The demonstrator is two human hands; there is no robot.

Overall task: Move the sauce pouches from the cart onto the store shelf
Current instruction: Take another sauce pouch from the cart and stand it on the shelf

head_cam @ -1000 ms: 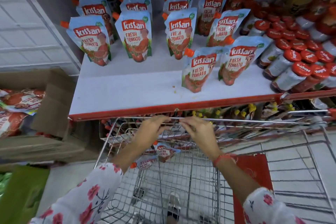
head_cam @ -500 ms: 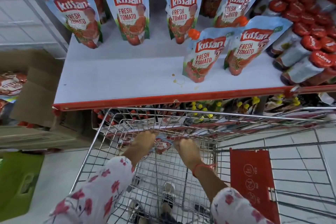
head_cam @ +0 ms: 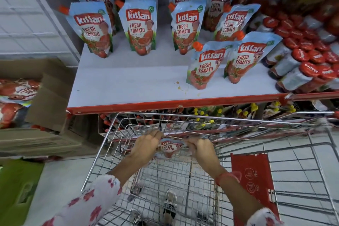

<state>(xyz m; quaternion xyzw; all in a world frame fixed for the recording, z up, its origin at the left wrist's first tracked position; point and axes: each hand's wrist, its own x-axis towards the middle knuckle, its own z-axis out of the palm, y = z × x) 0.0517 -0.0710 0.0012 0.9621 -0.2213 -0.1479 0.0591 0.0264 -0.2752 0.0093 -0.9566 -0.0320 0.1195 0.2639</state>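
Inside the wire cart (head_cam: 110,134), a blue Kissan tomato sauce pouch (head_cam: 169,147) is held between my two hands. My left hand (head_cam: 146,146) grips its left side and my right hand (head_cam: 200,147) grips its right side. Several matching pouches (head_cam: 140,27) stand upright on the white shelf (head_cam: 128,86) with a red front edge, just above and beyond the cart. Two of them (head_cam: 205,65) stand nearest the front at the right. The left front of the shelf is bare.
Red-capped sauce bottles (head_cam: 308,64) lie stacked at the shelf's right end. An open cardboard box (head_cam: 49,97) with more pouches sits on the left, a green bag (head_cam: 16,189) below it. A red cart flap (head_cam: 253,178) hangs at right. A lower shelf holds more goods.
Both hands went from the cart's front rim down into the basket and closed on a pouch, which is now lifted slightly. The view shifted closer to the shelf.
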